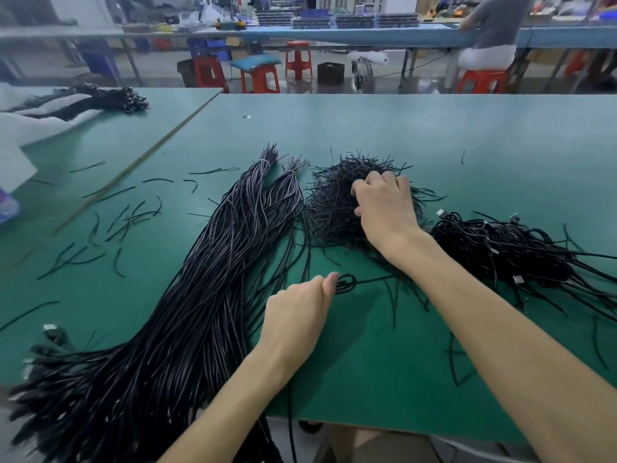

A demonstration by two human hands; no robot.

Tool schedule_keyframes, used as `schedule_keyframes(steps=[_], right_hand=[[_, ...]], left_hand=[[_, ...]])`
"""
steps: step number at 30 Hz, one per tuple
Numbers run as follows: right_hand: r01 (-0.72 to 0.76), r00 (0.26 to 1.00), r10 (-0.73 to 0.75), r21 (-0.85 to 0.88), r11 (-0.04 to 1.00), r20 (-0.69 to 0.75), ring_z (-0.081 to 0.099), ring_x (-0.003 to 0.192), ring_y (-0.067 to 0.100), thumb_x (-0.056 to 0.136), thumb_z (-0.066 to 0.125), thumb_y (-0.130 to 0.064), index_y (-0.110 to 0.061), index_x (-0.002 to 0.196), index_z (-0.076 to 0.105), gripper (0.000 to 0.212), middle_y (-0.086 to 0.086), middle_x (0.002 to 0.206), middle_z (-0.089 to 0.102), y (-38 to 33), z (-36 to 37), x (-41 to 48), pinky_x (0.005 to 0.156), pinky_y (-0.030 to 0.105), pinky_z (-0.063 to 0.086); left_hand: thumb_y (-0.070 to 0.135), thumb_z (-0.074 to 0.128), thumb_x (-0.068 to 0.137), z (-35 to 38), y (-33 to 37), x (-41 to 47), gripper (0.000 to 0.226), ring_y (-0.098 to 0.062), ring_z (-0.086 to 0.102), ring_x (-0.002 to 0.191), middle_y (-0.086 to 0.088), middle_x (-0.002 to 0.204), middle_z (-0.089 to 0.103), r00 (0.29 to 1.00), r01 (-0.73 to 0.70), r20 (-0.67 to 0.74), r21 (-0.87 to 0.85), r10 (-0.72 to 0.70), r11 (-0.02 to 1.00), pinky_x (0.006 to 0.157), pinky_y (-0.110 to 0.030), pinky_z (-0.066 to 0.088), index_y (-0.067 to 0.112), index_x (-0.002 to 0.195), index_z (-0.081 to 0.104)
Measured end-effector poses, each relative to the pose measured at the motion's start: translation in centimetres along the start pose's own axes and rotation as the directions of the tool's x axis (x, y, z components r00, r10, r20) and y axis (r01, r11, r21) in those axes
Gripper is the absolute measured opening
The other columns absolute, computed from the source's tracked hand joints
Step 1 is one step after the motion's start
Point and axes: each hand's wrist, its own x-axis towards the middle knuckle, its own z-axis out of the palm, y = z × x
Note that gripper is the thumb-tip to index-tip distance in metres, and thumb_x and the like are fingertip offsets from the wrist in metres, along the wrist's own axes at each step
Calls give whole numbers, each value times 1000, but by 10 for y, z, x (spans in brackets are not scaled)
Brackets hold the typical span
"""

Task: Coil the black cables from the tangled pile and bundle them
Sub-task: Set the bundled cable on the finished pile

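The left hand (300, 315) is closed on a small coil (345, 284) of black cable. It pinches the coil between thumb and fingers, low over the green table (434, 128). One thin end of the cable runs out of the coil to the right, toward the other arm.

The right hand (384, 208) reaches into a fuzzy pile of short ties (330, 208). Its fingers curl down into the pile. I cannot tell if it has hold of a tie or is only feeling for one.

On the left lies a big bunch of long cables (200, 295). They stretch from the near edge of the table up to the middle, and bands hold them together at the far end. These seem to be waiting their turn, and there are very many of them.

On the right, just beside the right arm, sits a dark heap (500, 252) with plugs poking out. I think these are the finished cables, but the heap is too messy to be sure.

So the job looks partly done. This one cable is wound up and needs a tie around it. The big bunch is left to do, so most of the work seems to lie ahead.

Loose ties (127, 222) lie scattered on the left. Another dark pile (110, 98) sits far off on the next table.
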Motion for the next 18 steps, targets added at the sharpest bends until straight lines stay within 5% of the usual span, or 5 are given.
schedule_keyframes(steps=[4,8,13,16,18], right_hand=[[-36,999,36,-49,998,-4,54,110,30,84,78,-12,-17,109,64,29,7,113,62,4,10,-1,100,42,34],[-3,996,9,61,998,-92,57,103,29,96,66,-14,-16,102,67,7,6,105,65,11,14,-10,98,41,34],[-16,994,36,197,980,-101,60,102,25,96,68,-19,-16,108,66,13,4,105,68,12,0,-21,98,37,33],[-56,988,111,412,909,-109,63,89,22,91,74,-29,-19,95,67,13,-1,93,68,9,-20,-37,92,35,41],[-75,984,164,669,739,-70,67,75,16,85,80,-27,-24,84,65,15,-6,81,67,0,-34,-56,79,36,52]], left_hand=[[60,-9,93,4,-9,5,68,-23,49,54,5,56,44,999,-43,-30,88,46,995,57,-37,33,17,72,40],[60,-11,92,3,-8,5,75,-26,56,57,6,56,46,996,-59,-50,180,69,982,57,-38,42,17,74,47],[59,-5,96,2,-7,5,62,-24,46,47,5,51,39,998,-18,-67,51,21,999,52,-37,40,19,64,31],[59,2,99,3,-8,6,60,-22,38,44,5,49,35,997,8,-80,-1,-8,1000,48,-35,35,17,64,28],[60,3,99,4,-10,8,66,-21,39,46,1,51,41,997,31,-76,-9,-31,999,49,-35,31,13,65,34]])
